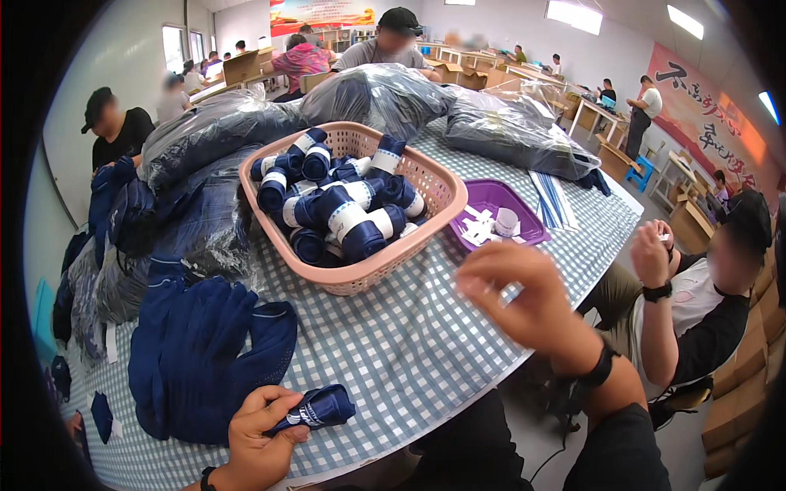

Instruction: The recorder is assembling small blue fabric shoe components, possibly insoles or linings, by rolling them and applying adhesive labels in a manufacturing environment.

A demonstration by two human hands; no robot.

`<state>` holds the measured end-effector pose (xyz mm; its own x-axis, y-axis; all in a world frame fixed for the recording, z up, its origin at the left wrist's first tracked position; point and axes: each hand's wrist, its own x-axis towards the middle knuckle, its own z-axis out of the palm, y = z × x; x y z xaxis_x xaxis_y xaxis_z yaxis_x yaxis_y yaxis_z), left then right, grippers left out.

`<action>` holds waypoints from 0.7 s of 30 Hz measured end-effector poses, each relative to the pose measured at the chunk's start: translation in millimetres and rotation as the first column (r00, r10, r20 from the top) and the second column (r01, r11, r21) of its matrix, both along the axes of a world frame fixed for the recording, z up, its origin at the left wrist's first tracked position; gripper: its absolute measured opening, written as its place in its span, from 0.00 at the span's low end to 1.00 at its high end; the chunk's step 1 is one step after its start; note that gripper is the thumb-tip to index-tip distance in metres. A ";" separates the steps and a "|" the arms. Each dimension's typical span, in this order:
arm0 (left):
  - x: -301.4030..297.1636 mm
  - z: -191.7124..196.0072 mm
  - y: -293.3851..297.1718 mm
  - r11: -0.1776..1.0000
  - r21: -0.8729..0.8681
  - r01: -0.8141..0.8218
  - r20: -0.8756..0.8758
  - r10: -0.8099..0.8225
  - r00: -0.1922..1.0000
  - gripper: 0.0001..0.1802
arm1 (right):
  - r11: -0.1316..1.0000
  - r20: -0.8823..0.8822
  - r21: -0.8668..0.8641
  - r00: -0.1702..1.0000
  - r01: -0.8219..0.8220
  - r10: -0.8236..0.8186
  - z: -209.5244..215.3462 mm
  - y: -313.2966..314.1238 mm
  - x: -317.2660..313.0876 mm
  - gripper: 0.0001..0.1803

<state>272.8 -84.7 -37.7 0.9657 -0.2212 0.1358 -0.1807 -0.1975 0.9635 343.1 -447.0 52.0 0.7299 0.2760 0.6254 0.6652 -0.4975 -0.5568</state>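
Note:
Near the table's front edge my left hand (260,434) is closed around a rolled navy garment (323,407) with white print on it. My right hand (524,299), blurred by motion, is raised over the table's right edge, near a purple basket (528,206) of white paper bands (506,222). Its fingers are curled in a pinch; what they hold, if anything, is unclear. A pink basket (454,200) stands beyond my hands, filled with several navy rolls (358,237) wrapped in white bands. Beside my left hand lies a loose pile of navy garments (184,360).
Clear plastic bags of dark garments (372,98) line the far side and left of the checked tablecloth (393,352). Striped strips (550,200) lie right of the purple basket. A seated co-worker (696,303) is close on the right; others stand beyond the table and at far left.

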 end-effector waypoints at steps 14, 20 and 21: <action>-0.7 -3.8 0.7 1.000 0.020 -0.009 0.002 0.009 1.000 0.18 | 0.885 -0.228 -0.205 0.859 0.418 -0.458 -39.0 -83.1 -25.1 0.07; 1.4 -1.4 -1.5 0.999 0.039 0.029 0.032 -0.030 0.999 0.19 | 0.695 -0.067 -0.268 0.707 0.667 -0.704 -69.9 -143.3 -5.6 0.07; 1.5 -0.9 -1.6 0.998 0.047 0.033 0.034 -0.034 0.999 0.19 | 0.659 -0.035 -0.284 0.680 0.696 -0.732 -72.8 -150.5 -2.5 0.07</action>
<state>274.3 -86.3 -38.5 0.9524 -0.2604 0.1583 -0.2217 -0.2356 0.9462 340.6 -597.4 -20.9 0.8329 -0.2467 0.4954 -0.0226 -0.9095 -0.4150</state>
